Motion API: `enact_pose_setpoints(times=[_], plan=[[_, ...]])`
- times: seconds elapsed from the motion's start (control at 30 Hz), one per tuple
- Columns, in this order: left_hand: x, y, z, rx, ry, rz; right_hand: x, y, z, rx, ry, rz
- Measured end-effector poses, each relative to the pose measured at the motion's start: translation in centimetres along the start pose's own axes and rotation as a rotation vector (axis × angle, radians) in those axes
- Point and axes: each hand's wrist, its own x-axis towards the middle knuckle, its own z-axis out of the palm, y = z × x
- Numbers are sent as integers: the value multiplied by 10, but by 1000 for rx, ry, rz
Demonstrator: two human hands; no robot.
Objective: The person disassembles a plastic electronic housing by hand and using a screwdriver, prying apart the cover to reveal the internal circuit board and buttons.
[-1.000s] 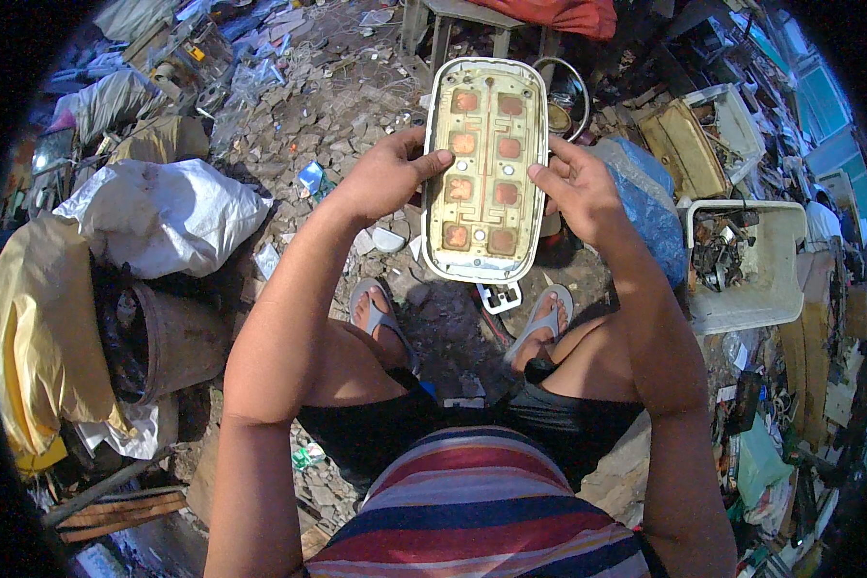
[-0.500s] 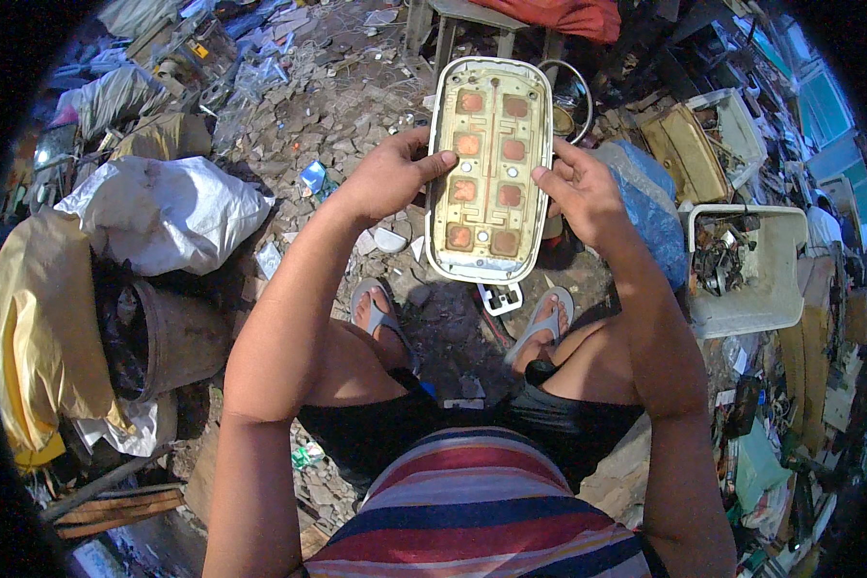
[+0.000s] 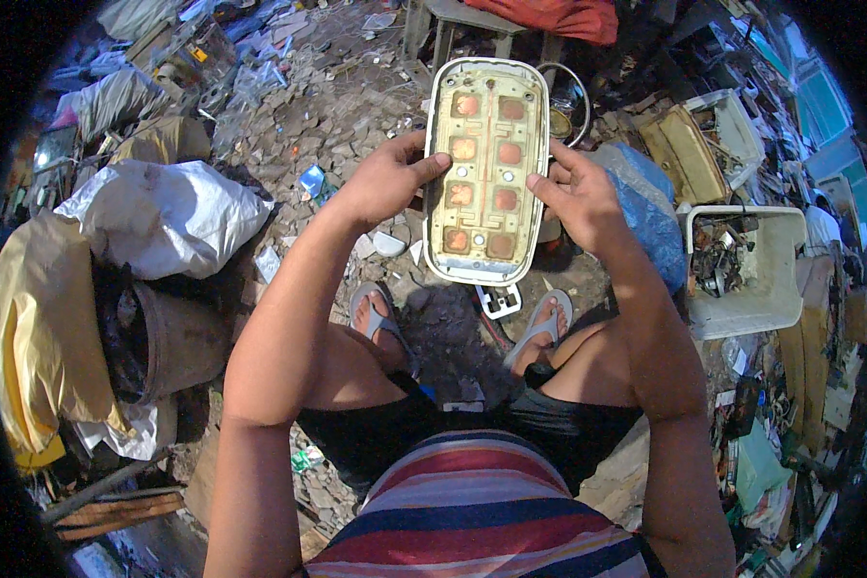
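Observation:
Between my two hands is a long, rounded pale panel [image 3: 485,178] with a raised white rim. Two columns of copper-coloured square patches and thin tracks cover its face; it looks like an antenna panel. My left hand [image 3: 388,175] grips its left edge, thumb on the face and fingers behind. At the right edge my right hand [image 3: 576,196] holds it the same way, the fingertips partly hidden. Below the panel's lower end, a small white plastic frame [image 3: 499,301] lies on the ground between my feet.
A white sack [image 3: 169,214] and a tipped bucket [image 3: 178,339] stand to the left. On the right are a cream bin [image 3: 749,313] with dark scrap and a blue bag [image 3: 645,202]. A wooden stool [image 3: 472,17] is ahead. Broken shards litter the ground.
The panel has shifted very slightly left and tilted a little, and the light on its copper patches differs. Both hands keep their grip.

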Motion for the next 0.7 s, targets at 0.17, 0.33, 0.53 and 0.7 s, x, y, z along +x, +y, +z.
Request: enact_pose_setpoints(times=[0.17, 0.33, 0.53, 0.7], plan=[[-1, 2, 1, 3, 25, -27, -2, -4, -2, -47, -18, -3], [3, -4, -2, 24, 2, -46, -6, -8, 2, 29, -19, -19], [0, 1, 0, -9, -25, -33, -3, 0, -3, -39, -29, -72], [1, -2, -2, -25, -12, -28, -3, 0, -5, -127, -48, -90]])
